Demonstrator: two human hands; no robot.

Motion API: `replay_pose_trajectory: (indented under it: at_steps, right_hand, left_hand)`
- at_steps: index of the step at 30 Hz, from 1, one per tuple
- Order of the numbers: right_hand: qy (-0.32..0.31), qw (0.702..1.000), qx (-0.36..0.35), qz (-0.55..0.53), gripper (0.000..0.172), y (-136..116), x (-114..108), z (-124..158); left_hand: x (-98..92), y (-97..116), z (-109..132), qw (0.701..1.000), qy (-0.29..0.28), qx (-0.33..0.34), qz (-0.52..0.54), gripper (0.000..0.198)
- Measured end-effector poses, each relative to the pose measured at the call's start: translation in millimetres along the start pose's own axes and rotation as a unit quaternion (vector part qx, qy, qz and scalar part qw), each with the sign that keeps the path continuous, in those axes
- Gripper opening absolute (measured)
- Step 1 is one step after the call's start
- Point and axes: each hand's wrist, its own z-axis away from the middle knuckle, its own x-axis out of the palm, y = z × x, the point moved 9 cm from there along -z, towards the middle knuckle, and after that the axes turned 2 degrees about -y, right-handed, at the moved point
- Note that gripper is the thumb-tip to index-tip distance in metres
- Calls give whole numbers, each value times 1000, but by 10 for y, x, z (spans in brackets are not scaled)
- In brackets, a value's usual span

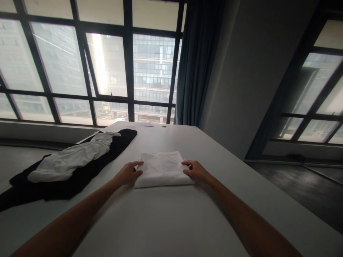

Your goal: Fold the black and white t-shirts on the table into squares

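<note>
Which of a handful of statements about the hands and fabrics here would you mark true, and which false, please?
1. The left hand touches the folded white cloth. True.
2. Crumpled white fabric lies on the black cloth. True.
3. The right hand rests on the black cloth. False: it touches the folded white cloth's right side.
4. The folded white cloth hangs over the table edge. False: it lies flat on the tabletop.
5. A dark curtain hangs beyond the table. True.

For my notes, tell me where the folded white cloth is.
In the head view, the folded white cloth lies on the white table, between the left hand and the right hand, right of the black cloth.
</note>
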Motion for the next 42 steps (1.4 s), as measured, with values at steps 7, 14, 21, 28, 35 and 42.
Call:
replay_pose_trajectory:
  at_steps: [7,14,21,28,35,42]
  right_hand:
    - [50,967,-34,249,46,-390,66,117]
    - [-110,959,-149,215,59,-702,796,165]
    - [-164,952,-186,182,84,-684,771,258]
    - [-171,955,-183,157,77,-729,742,275]
    - [-137,969,-115,169,75,-369,601,35]
    - [-26,962,147,228,78,852,-163,-162]
  left_hand:
    - [59,435,135,963,81,94,-239,52]
    - [780,642,282,934,-96,249,-239,59]
    - [584,230,84,956,-96,109,-256,67]
    - [399,-17,-11,966,-67,5,-251,73]
    - [253,-372,-59,967,-74,-37,-241,66]
    - [235,-440,-100,966,-68,-8,-248,65]
